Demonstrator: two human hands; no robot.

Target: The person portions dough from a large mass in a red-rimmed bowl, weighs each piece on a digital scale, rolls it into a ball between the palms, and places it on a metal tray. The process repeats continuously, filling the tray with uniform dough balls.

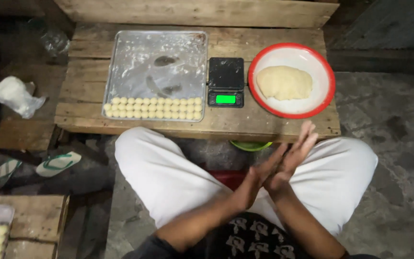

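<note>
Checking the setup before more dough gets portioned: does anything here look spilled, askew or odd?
Nothing is spilled. The dough balls sit in neat rows along the metal tray's near edge; its bare part shows flour smears and dark patches.

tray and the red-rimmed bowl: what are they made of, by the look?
Tray: likely thin aluminium or steel, dull silver sheen, rolled rim, dusted white. Bowl: probably enamelled metal or plastic, glossy white inside with red rim; cannot tell which.
</note>
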